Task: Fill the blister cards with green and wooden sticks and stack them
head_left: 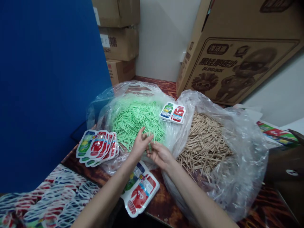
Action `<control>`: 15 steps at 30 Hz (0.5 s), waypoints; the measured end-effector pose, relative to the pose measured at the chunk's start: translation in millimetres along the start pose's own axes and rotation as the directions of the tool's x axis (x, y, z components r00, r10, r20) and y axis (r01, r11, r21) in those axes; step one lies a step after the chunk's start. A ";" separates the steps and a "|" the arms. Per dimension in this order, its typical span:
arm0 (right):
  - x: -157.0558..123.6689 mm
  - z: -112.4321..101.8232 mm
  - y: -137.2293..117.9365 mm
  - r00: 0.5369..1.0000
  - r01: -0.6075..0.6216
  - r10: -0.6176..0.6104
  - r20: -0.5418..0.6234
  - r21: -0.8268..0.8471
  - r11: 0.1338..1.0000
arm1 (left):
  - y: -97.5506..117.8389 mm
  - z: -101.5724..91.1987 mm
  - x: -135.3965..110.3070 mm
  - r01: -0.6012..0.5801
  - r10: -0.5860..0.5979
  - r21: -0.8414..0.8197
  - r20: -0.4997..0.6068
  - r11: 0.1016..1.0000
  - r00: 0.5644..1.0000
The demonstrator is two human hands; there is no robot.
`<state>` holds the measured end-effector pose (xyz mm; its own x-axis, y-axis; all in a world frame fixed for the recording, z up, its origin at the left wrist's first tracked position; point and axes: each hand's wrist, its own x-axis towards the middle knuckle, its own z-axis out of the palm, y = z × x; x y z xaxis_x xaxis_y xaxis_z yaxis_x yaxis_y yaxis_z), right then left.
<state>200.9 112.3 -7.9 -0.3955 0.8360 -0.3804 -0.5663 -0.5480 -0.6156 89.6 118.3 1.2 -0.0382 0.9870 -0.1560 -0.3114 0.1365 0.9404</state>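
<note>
A clear plastic bag holds a heap of green sticks. My left hand and my right hand meet at the near edge of that heap, fingers pinched on a few green sticks. To the right, a second clear bag holds brown wooden sticks. A printed packet with red and green bottle shapes lies on the table under my left forearm. A fanned stack of the same packets rests left of the green bag. Another packet sits on the bags between the two heaps.
A tall blue panel stands at the left. Cardboard boxes are stacked at the back, and a large printed carton leans at the back right. More printed sheets lie at the far right. Patterned cloth covers the near left.
</note>
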 end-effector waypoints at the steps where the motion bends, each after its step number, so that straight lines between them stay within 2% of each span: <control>1: -5.6 -1.6 4.1 0.998 -0.048 0.049 0.025 -0.029 0.998 | 2.0 0.1 4.0 0.036 -0.035 -0.048 0.024 0.998 0.999; 4: -21.8 -9.0 13.4 0.983 -0.157 0.163 0.089 -0.069 0.985 | 5.8 -1.3 10.9 0.147 -0.125 -0.168 0.134 0.975 0.983; 7: -31.9 -13.5 18.1 0.963 -0.196 0.208 0.170 -0.088 0.977 | -0.4 -0.2 10.5 0.214 -0.185 -0.180 0.165 0.960 0.969; 10: -34.0 -13.9 18.4 0.949 -0.224 0.243 0.200 -0.114 0.968 | -9.5 3.8 9.1 0.213 -0.189 -0.148 0.161 0.966 0.969; 15: -29.3 -13.1 16.3 0.942 -0.254 0.287 0.172 -0.193 0.948 | -12.4 11.5 6.7 0.165 -0.147 -0.087 0.185 0.982 0.972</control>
<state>212.8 79.3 -15.8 -0.6593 0.6257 -0.4169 -0.2968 -0.7260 -0.6203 104.1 124.2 -8.0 0.1843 0.9547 -0.2335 -0.3948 0.2894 0.8720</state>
